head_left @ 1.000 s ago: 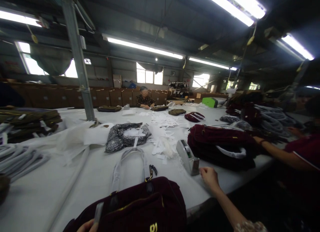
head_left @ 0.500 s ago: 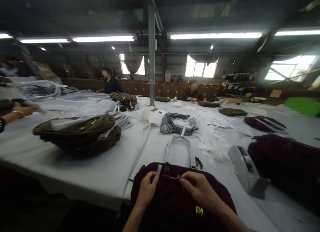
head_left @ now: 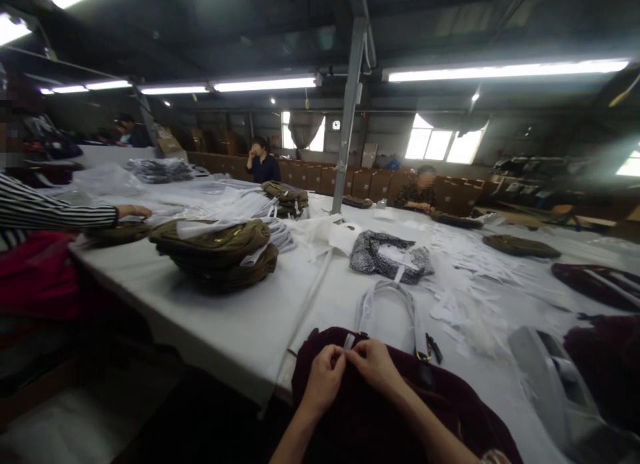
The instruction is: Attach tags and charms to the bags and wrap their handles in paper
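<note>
A dark maroon bag point(head_left: 360, 424) lies at the near edge of the white table point(head_left: 240, 317). Its pale wrapped handles point(head_left: 387, 304) stretch away from me across the cloth. My left hand point(head_left: 323, 381) and my right hand point(head_left: 373, 364) meet at the bag's upper edge. Both pinch a small pale tag point(head_left: 349, 342) there, with fingers closed and fingertips almost touching.
A grey tape dispenser point(head_left: 550, 384) stands at the right beside more maroon bags point(head_left: 607, 364). Olive bags point(head_left: 220, 251) are stacked at the left, where a striped sleeve point(head_left: 55, 213) reaches in. A grey patterned bag point(head_left: 387, 257), paper scraps point(head_left: 470, 277) and a steel post point(head_left: 347, 117) lie beyond. Other people sit far off.
My right hand left the tape dispenser and joined the left at the bag's top edge. The hands have closed in on the tag. The view has swung left.
</note>
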The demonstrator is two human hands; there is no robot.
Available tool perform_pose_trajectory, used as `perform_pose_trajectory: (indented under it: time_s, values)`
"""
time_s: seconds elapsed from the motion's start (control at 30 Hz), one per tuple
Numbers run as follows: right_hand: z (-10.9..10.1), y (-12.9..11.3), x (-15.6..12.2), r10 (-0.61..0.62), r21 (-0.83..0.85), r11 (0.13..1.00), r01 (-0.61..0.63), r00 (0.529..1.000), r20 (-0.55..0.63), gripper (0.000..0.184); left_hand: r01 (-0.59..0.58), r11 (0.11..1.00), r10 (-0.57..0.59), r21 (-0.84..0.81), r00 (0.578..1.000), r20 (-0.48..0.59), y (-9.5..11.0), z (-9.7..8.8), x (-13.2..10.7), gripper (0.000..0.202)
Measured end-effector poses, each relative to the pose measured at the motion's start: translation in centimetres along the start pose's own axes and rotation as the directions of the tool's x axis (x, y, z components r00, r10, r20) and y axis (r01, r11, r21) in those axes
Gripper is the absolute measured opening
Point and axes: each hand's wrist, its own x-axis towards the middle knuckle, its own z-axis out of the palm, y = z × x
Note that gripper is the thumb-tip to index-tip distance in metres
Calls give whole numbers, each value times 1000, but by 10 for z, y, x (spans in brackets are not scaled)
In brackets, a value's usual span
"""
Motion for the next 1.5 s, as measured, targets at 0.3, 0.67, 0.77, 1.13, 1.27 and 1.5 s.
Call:
perform_pose_trajectory:
  time_s: [0.3,0.67,0.77,1.13,1.27,1.5]
  values:
    - [4,-1,-4,8,66,998,-8,1000,-13,25,3,999,1,-52,998,70,-1,-4,0,21]
    - [7,0,-12,-102,6,995,103,991,-88,27,24,997,-29,-71,997,-69,-7,1,3,7]
    - [6,1,-12,-151,0,988,152,985,-82,25,-23,999,23,-38,1000,-7,-4,-2,2,16]
    - [-22,-7,1,-282,121,957,265,948,149,15,-69,997,66,41,996,61,0,-3,-2,21]
    - [-26,-12,2,-279,192,951,241,939,203,23,-53,999,53,-9,998,35,0,-1,-3,21]
    - [-31,4,3,-54,-37,998,46,960,-273,23,22,1000,-23,-7,998,-67,-5,4,1,21]
